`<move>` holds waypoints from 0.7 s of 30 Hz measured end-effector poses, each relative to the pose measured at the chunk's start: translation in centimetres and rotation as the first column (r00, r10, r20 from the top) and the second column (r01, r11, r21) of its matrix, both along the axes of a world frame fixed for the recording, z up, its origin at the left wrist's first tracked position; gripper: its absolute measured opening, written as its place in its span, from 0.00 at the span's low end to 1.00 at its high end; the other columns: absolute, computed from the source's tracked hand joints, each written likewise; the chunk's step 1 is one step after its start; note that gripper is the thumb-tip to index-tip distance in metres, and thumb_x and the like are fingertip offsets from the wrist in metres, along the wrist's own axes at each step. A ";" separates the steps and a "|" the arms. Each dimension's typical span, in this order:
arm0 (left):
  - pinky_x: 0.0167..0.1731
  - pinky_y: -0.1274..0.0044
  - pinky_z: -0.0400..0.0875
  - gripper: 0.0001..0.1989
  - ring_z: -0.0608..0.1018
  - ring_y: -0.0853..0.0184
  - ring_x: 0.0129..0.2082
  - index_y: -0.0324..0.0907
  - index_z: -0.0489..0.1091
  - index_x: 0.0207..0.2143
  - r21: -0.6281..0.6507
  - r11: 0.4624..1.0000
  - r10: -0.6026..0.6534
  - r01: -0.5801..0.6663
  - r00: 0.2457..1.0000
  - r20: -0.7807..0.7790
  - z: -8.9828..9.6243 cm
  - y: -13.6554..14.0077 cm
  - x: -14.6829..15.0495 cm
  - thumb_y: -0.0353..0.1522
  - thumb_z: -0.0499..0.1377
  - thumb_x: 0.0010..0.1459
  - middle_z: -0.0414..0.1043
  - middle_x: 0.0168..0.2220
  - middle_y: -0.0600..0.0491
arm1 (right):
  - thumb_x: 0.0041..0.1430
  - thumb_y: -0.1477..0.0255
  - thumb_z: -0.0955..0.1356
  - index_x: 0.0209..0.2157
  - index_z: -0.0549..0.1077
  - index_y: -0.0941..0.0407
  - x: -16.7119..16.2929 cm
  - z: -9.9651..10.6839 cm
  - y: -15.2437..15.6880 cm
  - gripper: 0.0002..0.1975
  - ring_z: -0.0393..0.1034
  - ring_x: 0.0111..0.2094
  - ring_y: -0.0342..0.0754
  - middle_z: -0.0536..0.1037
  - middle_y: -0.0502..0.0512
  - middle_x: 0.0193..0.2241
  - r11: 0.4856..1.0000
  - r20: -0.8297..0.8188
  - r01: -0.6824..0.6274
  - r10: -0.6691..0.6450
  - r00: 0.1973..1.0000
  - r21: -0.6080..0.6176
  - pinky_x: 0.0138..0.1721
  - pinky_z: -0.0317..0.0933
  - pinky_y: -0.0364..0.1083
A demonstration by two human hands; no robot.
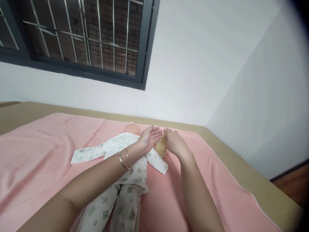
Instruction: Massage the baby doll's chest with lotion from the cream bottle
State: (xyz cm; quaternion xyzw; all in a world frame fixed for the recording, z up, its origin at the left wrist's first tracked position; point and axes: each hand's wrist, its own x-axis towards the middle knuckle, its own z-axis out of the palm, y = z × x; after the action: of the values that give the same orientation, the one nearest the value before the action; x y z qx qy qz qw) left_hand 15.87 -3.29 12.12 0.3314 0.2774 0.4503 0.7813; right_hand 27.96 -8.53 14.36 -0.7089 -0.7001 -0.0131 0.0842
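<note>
My left hand (151, 138) is held palm up with its fingers stretched out, above the chest of a baby doll (125, 140). Two bracelets circle that wrist. My right hand (174, 140) is bent over the top of a yellowish bottle (161, 148), fingers extended toward my left palm. The bottle's top is hidden, so whether the hand presses on it cannot be told. Clothed in a white printed top and matching trousers (130, 199), the doll lies with its round head (132, 129) away from me and its sleeves spread; my left forearm covers part of its body.
A pink blanket (48, 141) with some creases lies under the doll and bottle, on a tan surface (229, 158). Behind it rise a white wall (193, 64) and a dark-framed window (145, 58) with metal bars. Something brown stands at the lower right.
</note>
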 end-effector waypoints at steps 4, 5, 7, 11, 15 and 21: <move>0.50 0.72 0.72 0.21 0.78 0.60 0.49 0.29 0.64 0.52 -0.127 0.991 -0.034 0.036 0.999 0.021 0.4 0.5 1.0 0.37 0.47 0.66 0.70 0.52 0.32 | 0.59 0.78 0.61 0.48 0.73 0.60 0.2 -0.1 0.6 0.17 0.71 0.50 0.54 0.78 0.64 0.46 0.995 0.025 0.066 -0.068 0.997 0.073 0.55 0.56 0.50; 0.50 0.73 0.73 0.22 0.78 0.59 0.49 0.27 0.63 0.53 -0.141 0.988 -0.052 0.055 0.998 0.026 0.5 0.6 1.0 0.37 0.47 0.66 0.69 0.53 0.31 | 0.59 0.77 0.61 0.46 0.74 0.58 0.3 -0.1 0.7 0.16 0.72 0.48 0.55 0.79 0.63 0.43 0.992 0.024 0.098 -0.101 0.995 0.075 0.50 0.60 0.49; 0.49 0.73 0.73 0.24 0.77 0.59 0.49 0.25 0.62 0.55 -0.149 0.985 -0.082 0.087 0.996 0.040 0.5 0.7 0.8 0.37 0.47 0.66 0.68 0.54 0.30 | 0.58 0.75 0.61 0.43 0.75 0.55 0.4 0.1 0.9 0.15 0.73 0.45 0.55 0.80 0.60 0.40 0.988 0.016 0.145 -0.146 0.989 0.060 0.40 0.62 0.46; 0.48 0.74 0.73 0.26 0.77 0.59 0.50 0.24 0.60 0.57 -0.153 0.980 -0.121 0.128 0.991 0.054 0.3 0.9 0.2 0.38 0.47 0.66 0.67 0.54 0.30 | 0.56 0.75 0.61 0.39 0.77 0.52 0.4 1.1 1.2 0.15 0.74 0.41 0.51 0.80 0.57 0.40 0.983 -0.036 0.183 -0.183 0.982 -0.001 0.35 0.60 0.44; 0.45 0.73 0.74 0.27 0.77 0.59 0.49 0.26 0.61 0.57 -0.147 0.965 -0.205 0.216 0.975 0.087 -0.2 1.4 -0.7 0.40 0.47 0.66 0.66 0.56 0.32 | 0.55 0.73 0.62 0.46 0.77 0.51 -0.1 2.0 1.7 0.20 0.74 0.45 0.52 0.80 0.57 0.45 0.956 -0.155 0.288 -0.292 0.944 -0.049 0.41 0.62 0.45; 0.44 0.67 0.75 0.28 0.79 0.57 0.46 0.30 0.62 0.56 -0.110 0.917 -0.355 0.383 0.911 0.210 -0.8 1.0 -2.5 0.44 0.47 0.65 0.68 0.55 0.34 | 0.55 0.75 0.61 0.44 0.78 0.54 -1.7 1.9 2.1 0.19 0.74 0.45 0.53 0.81 0.59 0.41 0.940 -0.103 0.335 -0.340 0.935 -0.065 0.45 0.62 0.48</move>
State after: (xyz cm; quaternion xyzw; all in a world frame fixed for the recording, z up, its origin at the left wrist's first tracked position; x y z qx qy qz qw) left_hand 13.41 -2.27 11.29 0.2755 0.1684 0.3012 0.8972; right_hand 26.26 -6.44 16.31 -0.8199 -0.5623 0.0288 0.1035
